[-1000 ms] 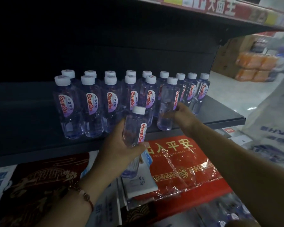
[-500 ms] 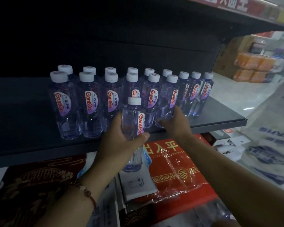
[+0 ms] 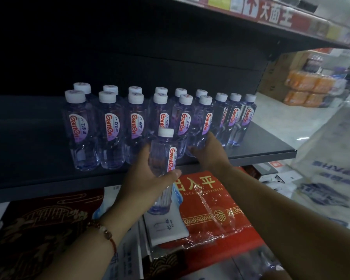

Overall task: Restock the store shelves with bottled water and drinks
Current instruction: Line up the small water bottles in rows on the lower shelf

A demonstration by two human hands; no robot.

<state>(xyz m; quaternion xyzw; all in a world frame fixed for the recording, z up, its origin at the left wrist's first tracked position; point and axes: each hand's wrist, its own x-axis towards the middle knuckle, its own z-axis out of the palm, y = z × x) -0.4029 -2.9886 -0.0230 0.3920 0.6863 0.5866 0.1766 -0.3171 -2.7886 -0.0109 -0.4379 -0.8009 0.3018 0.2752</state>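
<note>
Several clear water bottles with white caps and red-lettered labels stand in two rows on the dark shelf [image 3: 267, 147]. My left hand [image 3: 148, 178] grips one more such bottle [image 3: 163, 158] upright, in front of the shelf's front edge and just below the rows. My right hand [image 3: 207, 153] reaches onto the shelf and holds the base of a front-row bottle [image 3: 201, 126] near the right of the group. The held bottle's lower end hangs below the shelf edge.
The shelf's left part [image 3: 24, 142] is bare and dark. An upper shelf with a red price strip [image 3: 275, 16] overhangs. Below lie red wrapped packs [image 3: 212, 211] and white boxes. A white printed bag [image 3: 331, 178] stands right; orange drink packs [image 3: 309, 87] are stacked far off.
My right hand has slid its bottle back into the front row and stays at its base. My left hand has lifted its bottle slightly toward the shelf edge.
</note>
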